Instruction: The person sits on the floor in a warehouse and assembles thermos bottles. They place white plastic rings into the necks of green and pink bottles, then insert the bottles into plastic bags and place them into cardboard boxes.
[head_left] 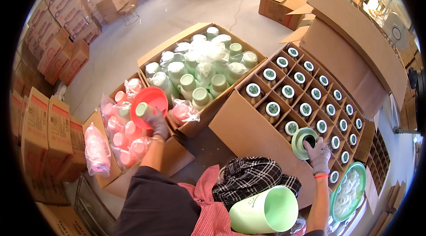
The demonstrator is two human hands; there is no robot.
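Observation:
My left hand (159, 125), in a grey glove, reaches over a red plastic basin (156, 95) on the carton of pink cups. Its fingers close against the side of a pale green cup (143, 109), bottom up in the basin. My right hand (317, 154), also gloved, grips the rim of a pale green round piece (300, 143) with a flared edge and dark opening. That piece is over the near edge of a divided carton (266, 116), where flasks with white-ringed green tops (272, 109) stand upright. Part of each hand's grip is hidden.
Pale green cups (188, 82), some bagged, fill a carton ahead. Bagged pink cups (120, 140) fill another at left. A light green bucket (262, 211) lies tilted at my lap. A green basin (363, 187) holds white parts. Stacked cartons (49, 125) line the left.

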